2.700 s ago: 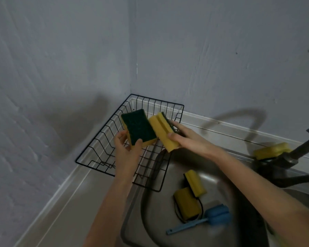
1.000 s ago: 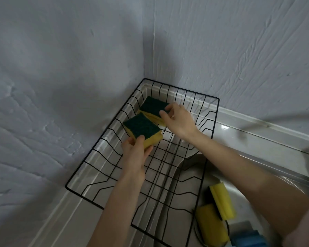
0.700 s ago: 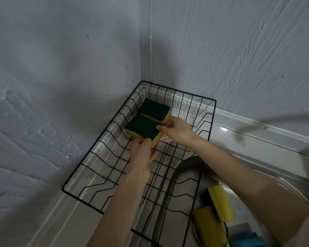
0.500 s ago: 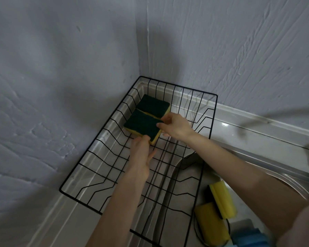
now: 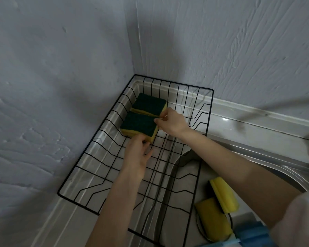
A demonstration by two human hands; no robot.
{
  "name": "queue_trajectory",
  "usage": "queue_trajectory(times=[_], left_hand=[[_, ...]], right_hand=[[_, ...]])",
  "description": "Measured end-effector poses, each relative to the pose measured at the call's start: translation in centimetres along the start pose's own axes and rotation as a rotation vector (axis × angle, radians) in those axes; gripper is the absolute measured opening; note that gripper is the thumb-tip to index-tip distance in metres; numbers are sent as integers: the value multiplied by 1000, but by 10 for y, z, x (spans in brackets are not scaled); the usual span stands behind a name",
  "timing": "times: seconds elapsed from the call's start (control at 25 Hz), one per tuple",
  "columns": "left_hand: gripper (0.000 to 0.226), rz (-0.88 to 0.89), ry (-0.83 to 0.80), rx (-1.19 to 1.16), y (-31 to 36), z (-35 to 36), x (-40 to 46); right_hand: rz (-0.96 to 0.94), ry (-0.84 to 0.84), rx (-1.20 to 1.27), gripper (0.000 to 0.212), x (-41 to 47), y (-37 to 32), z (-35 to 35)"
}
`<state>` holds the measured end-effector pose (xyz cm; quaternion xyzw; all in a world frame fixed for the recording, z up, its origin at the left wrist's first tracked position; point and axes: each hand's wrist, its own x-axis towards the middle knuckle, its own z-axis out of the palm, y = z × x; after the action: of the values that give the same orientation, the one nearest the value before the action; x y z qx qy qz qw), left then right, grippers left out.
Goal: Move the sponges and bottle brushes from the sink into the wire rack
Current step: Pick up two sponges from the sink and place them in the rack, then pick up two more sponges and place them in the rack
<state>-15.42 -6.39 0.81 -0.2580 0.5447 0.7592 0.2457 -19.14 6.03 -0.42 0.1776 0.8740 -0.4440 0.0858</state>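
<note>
A black wire rack (image 5: 209,111) sits in the wall corner, partly over the sink. Two green-topped yellow sponges lie side by side in its far left part: the far sponge (image 5: 149,103) and the near sponge (image 5: 138,123). My left hand (image 5: 137,155) pinches the near sponge's front yellow edge. My right hand (image 5: 171,122) has its curled fingertips on that sponge's right edge, beside the gap between the two. Down in the sink lie two more yellow sponges (image 5: 223,195) (image 5: 212,220) and the blue head of a bottle brush (image 5: 251,232), cut off by the frame.
Textured grey walls close in behind and left of the rack. The steel sink rim (image 5: 268,157) runs along the right. A pale countertop strip (image 5: 239,129) lies between rack and back wall. The near half of the rack holds nothing.
Both sponges came from above the sink into the rack's far left corner. My right hand let go of the far sponge and moved to the near one, which now rests on the wires.
</note>
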Motion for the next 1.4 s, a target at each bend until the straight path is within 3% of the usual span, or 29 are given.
queue_trajectory(times=[0.12,0.28,0.36,0.48,0.64,0.92,1.12,1.4], left_hand=[[28,37,-5,81,1,-1,-9],[16,155,-10,266,6,3,-43],[20,264,-50,350,7,8,-63],[46,406,-114,548,5,22,-106],[42,512,-258,684,-12,39,-148],[40,389,-405,817,-82,51,-175],[40,291,-373,992,-122,51,-153],[43,9,-278,1142,-177,37,-95]], right_hand=[[-55,-15,-75,38,-12,-5,-11],[-152,26,-103,35,-46,-15,-34],[-180,64,-104,34,-69,-21,-51],[-186,161,-126,33,-106,-24,-82],[-142,263,-130,30,-152,-11,-110],[-44,262,-105,30,-211,50,-117],[74,197,-79,32,-210,97,-103],[308,37,-66,40,-190,166,-67]])
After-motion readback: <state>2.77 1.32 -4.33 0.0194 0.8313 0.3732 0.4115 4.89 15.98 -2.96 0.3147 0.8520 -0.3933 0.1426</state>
